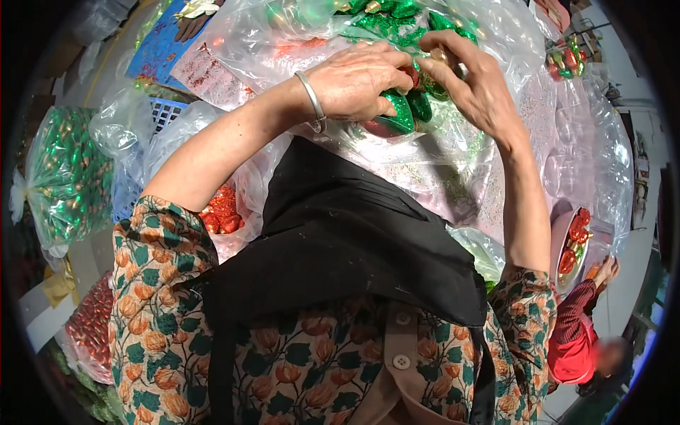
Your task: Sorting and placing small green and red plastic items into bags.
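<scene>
A small cluster of glittery green Christmas ornaments (398,113) is between my two hands, with a bit of red showing among them. My left hand (361,79), with a silver bangle (310,98) at its wrist, is curled over the cluster from the left and closed on it. From the right, my right hand (473,83) bends its thumb and forefinger in toward the cluster's top. Something small and gold shows behind those fingers, but what they grip is partly hidden. Beyond my hands, more green ornaments (386,27) with gold caps lie in clear plastic.
Clear plastic sheeting (570,142) covers the glitter-strewn table. Red glittery ornaments (223,210) lie under my left arm. At left are a bag of green ornaments (71,173), a bag of red ones (91,322) and a blue crate (166,113). A person in red (575,340) works at right beside a pink basin (559,241).
</scene>
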`<action>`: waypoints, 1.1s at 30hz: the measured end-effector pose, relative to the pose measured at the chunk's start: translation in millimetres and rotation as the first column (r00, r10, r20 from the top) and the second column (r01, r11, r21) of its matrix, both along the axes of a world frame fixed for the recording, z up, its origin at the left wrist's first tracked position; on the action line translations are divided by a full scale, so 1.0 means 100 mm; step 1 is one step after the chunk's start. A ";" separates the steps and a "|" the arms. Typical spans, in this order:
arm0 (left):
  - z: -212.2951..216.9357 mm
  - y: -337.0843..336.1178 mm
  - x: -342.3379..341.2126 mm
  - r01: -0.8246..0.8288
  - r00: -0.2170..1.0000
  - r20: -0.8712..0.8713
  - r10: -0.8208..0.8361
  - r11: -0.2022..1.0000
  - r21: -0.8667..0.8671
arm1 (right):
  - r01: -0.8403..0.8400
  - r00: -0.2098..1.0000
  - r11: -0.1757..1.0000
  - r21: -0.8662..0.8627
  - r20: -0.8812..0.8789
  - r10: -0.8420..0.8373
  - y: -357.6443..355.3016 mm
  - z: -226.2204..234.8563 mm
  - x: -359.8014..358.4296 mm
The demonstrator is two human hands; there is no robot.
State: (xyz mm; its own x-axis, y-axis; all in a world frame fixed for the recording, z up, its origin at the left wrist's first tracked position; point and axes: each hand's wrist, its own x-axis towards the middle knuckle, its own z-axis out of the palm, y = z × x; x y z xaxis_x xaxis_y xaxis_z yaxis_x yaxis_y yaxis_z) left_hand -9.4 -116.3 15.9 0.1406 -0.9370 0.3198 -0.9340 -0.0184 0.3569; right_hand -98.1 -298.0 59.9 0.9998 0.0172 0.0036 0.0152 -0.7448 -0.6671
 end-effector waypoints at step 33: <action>0.05 0.09 0.13 0.281 0.955 -0.139 -0.263 0.950 0.133 | -0.275 0.947 0.957 -0.092 0.148 0.286 0.10 -0.18 -0.33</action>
